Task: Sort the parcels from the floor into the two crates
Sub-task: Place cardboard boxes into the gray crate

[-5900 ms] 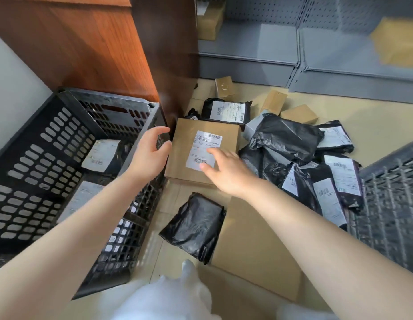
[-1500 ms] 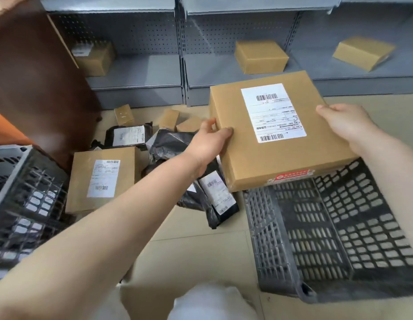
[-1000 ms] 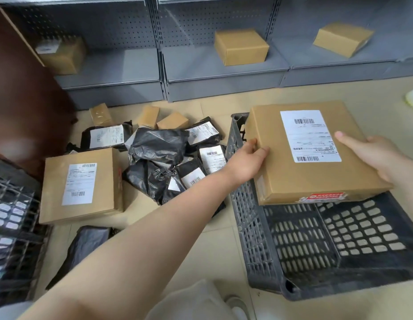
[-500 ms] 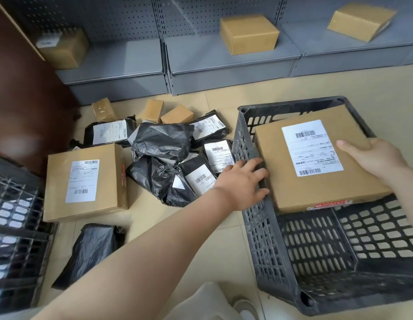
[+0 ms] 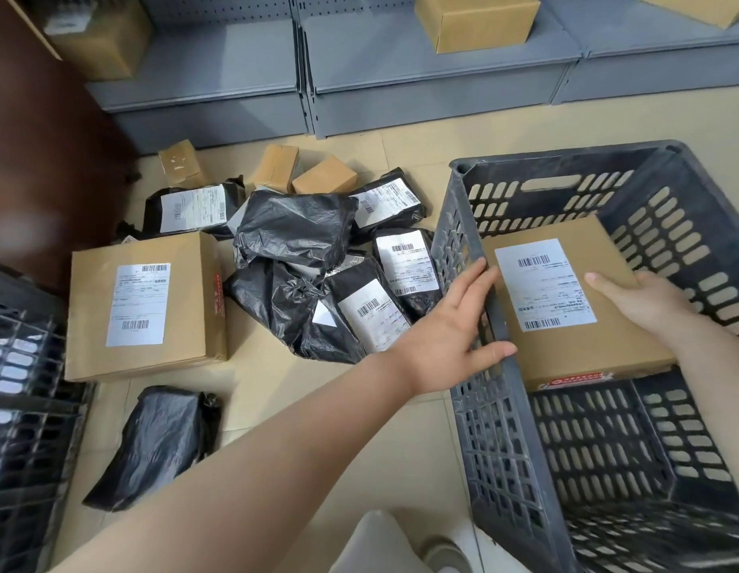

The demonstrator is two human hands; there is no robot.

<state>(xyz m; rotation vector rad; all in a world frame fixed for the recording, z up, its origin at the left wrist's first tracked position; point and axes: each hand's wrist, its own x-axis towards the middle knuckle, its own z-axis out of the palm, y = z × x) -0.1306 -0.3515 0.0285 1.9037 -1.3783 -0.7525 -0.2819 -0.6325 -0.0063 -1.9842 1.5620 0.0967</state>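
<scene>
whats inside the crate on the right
One flat cardboard box, label up, right hand on it, left hand on the gray crate's wall. The bottom beneath the box is hidden.

Both my bare forearms reach forward and down from the bottom of the view. My left hand (image 5: 450, 328) lies with fingers straight and spread, the fingertips pointing up and right, thumb stretched out to the right across a dark rim. My right hand (image 5: 644, 303) comes in from the right edge, palm down, fingers together and extended leftward, resting flat on a cardboard surface, wrist slightly bent.
</scene>
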